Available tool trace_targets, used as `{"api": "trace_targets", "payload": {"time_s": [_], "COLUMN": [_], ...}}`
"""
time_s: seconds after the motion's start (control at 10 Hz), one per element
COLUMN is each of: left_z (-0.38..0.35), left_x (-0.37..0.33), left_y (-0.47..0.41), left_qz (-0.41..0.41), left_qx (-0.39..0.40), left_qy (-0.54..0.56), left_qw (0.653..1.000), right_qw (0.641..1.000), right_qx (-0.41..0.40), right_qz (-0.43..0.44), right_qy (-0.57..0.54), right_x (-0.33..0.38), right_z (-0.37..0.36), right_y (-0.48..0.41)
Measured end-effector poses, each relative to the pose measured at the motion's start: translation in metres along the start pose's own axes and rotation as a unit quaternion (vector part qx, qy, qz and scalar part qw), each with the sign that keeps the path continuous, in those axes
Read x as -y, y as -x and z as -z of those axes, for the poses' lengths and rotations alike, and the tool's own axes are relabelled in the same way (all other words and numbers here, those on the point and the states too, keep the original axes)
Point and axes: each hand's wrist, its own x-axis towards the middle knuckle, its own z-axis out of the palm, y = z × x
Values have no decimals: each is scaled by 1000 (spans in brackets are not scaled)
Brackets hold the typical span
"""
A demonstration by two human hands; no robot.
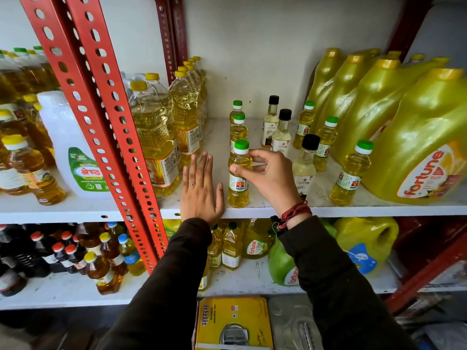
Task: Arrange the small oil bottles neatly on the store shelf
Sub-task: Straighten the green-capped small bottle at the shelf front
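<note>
A small yellow oil bottle with a green cap (238, 183) stands near the front edge of the white shelf (328, 210). My right hand (270, 178) grips its shoulder with thumb and fingers. Two more green-capped bottles (238, 130) line up behind it. My left hand (201, 190) lies flat on the shelf just to its left, fingers spread, holding nothing. Three black-capped clear bottles (283, 132) stand in a loose row to the right. Further right stand three more green-capped bottles (351, 173).
Tall yellow-capped oil bottles (156, 137) crowd the shelf's left side beside red perforated uprights (106, 117). Large yellow Fortune jugs (417, 147) fill the right. The lower shelf holds mixed bottles and jugs (255, 246). Yellow tins (233, 324) sit below.
</note>
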Motion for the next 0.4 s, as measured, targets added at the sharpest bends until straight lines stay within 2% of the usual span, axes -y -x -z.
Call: {"api": "trace_targets", "payload": {"time_s": [0.2,0.3,0.4], "left_z": [3,9,21], "left_x": [0,1,0], "left_y": [2,1,1], "left_qz": [-14,-25,-5], "left_qx": [2,-5,-26], "left_qy": [22,103,205], "left_qw": [1000,994,978], "right_qw": [997,994,989], "right_qx": [-4,15,-6], "right_qz": [18,46,81], "right_qy": [74,96,122], "right_x": [4,9,17], "right_z": [-1,1,5], "right_y": [4,6,9]}}
